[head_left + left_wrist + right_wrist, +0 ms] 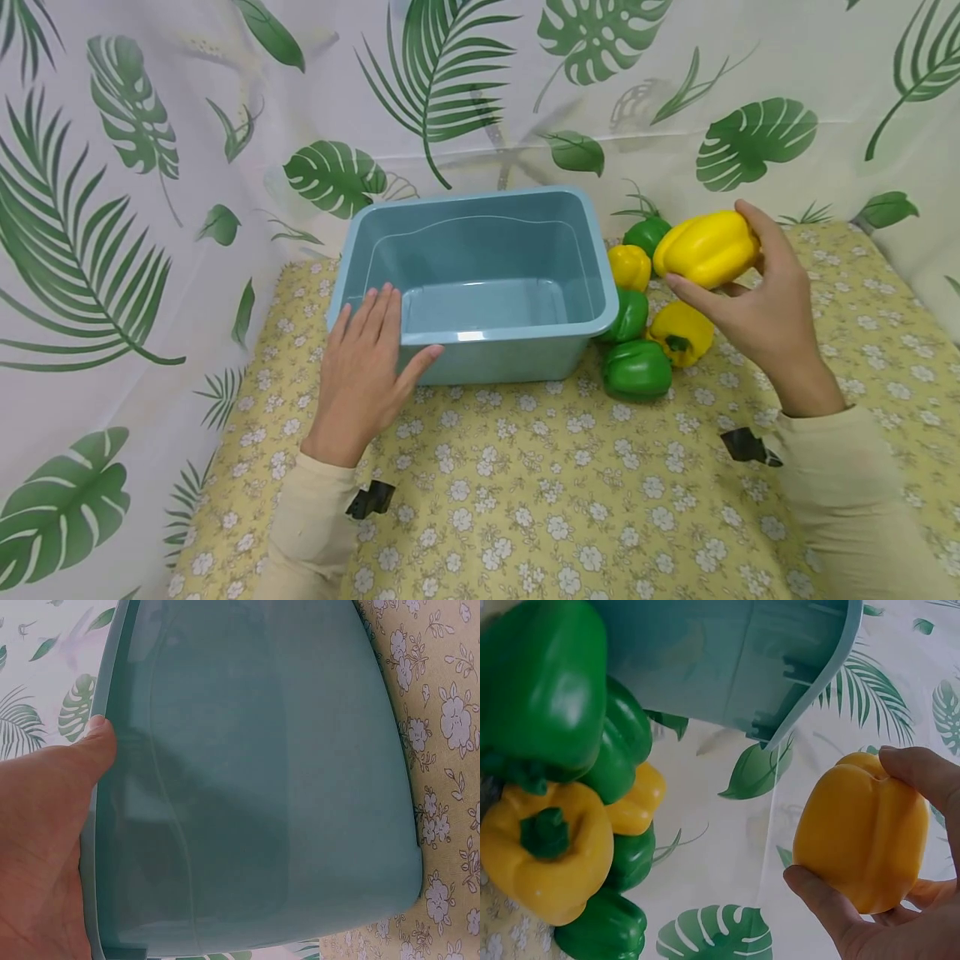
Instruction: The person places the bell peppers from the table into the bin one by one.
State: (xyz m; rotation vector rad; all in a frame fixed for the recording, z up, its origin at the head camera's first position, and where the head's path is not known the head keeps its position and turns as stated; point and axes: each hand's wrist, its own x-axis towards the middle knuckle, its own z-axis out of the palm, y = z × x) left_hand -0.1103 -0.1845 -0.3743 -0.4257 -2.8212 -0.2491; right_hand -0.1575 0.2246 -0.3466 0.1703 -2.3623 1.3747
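Note:
A yellow bell pepper (707, 248) is in my right hand (776, 312), held between thumb and fingers above the other peppers; the right wrist view shows the same yellow bell pepper (861, 832) clear of everything else. My left hand (363, 367) rests on the near left rim of a blue-grey plastic tub (495, 358), fingers extended over its edge. In the left wrist view, the thumb of my left hand (45, 840) lies along the rim of the tub (262, 787). The visible part of the tub's floor is bare.
Right of the tub lie green bell peppers (637, 369) and yellow bell peppers (681, 333) in a close cluster, some touching the tub's side. A floral yellow cloth (510, 492) covers the table. Leaf-printed white fabric (247, 167) hangs behind and to the left.

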